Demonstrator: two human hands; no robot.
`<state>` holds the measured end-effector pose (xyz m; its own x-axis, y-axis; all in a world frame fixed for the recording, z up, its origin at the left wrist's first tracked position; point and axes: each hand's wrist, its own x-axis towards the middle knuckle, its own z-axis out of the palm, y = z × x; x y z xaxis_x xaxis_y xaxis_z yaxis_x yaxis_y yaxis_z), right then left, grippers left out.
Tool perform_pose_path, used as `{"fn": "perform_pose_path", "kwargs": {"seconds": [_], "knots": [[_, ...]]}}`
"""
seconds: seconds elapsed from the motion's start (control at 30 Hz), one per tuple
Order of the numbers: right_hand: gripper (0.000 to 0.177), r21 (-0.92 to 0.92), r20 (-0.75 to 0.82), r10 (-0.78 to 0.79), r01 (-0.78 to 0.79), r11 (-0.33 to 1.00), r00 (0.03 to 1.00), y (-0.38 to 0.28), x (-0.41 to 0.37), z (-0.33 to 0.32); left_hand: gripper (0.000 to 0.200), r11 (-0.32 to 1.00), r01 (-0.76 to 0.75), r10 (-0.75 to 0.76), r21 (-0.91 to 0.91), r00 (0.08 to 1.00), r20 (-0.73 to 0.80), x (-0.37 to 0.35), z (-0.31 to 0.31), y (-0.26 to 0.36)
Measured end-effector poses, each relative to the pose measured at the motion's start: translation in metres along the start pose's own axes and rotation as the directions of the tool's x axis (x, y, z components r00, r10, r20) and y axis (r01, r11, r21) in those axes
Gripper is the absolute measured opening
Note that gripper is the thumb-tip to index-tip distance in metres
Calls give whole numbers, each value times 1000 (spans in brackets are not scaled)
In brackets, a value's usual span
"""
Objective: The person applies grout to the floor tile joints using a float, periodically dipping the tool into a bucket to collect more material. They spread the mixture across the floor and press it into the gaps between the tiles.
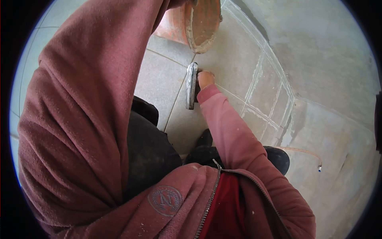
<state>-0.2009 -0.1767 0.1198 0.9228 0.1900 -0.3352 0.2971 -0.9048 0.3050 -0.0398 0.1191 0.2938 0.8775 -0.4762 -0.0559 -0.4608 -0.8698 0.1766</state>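
Observation:
My right hand (205,79) is closed around the handle of a grout float (191,85). The float stands on edge above the floor tiles, its long face turned left and smeared with pale, wet material. At the top edge of the view, my left hand (180,3) grips an orange bucket (173,26), though most of its fingers are cut off or in shadow. The bucket is tipped over so its mouth faces right, and its rim and inside are crusted with grey residue.
Large grey floor tiles (159,71) have pale grout smears along the joints at right. Beyond them rises a grey wall (326,59). An orange cable or tube (302,150) sticks out low at right. My dark-trousered knees (149,147) are below the float.

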Motion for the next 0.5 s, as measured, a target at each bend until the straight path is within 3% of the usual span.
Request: {"fn": "perform_pose_path", "kwargs": {"seconds": [0.07,0.1,0.13,0.17,0.2,0.23,0.27,0.3,0.37,0.4,0.47,0.5], "knots": [[25,290,68,-3,-17,957,998,23,3,-12,29,1000,-7,7,19,1000,0,-1,0,-1],[26,551,121,134,-179,815,984,43,-4,-14,29,1000,3,-3,22,1000,5,-3,0,-3],[29,758,171,268,-300,579,948,64,-11,-15,29,1000,16,-16,9,1000,10,-5,0,-5],[31,837,533,284,-447,-316,797,78,-18,-27,29,1000,23,-23,0,1000,13,-6,2,-6],[31,830,546,284,-460,-316,788,90,-30,-27,29,1000,23,-23,-7,1000,14,-5,3,-4],[32,875,411,311,-467,128,857,101,-42,-27,29,1000,18,-18,-8,1000,9,-4,4,-2],[34,744,275,270,-382,548,923,108,-49,-30,29,1000,13,-13,0,1000,3,-3,4,-2],[34,745,266,276,-378,549,924,98,-52,-38,29,1000,13,-13,3,1000,-2,-4,4,-1],[32,845,249,367,-387,370,896,61,-46,-42,29,1000,21,-21,5,1000,-8,-6,3,-3],[32,846,253,358,-385,368,899,55,-45,-34,29,1000,23,-23,4,1000,-7,-7,3,-3],[31,727,-23,189,-113,677,982,47,-49,-26,29,1000,19,-19,5,1000,-3,-5,2,-2],[32,727,196,194,-275,629,961,53,-50,-47,29,1000,18,-18,6,1000,1,-4,2,-1]]}}
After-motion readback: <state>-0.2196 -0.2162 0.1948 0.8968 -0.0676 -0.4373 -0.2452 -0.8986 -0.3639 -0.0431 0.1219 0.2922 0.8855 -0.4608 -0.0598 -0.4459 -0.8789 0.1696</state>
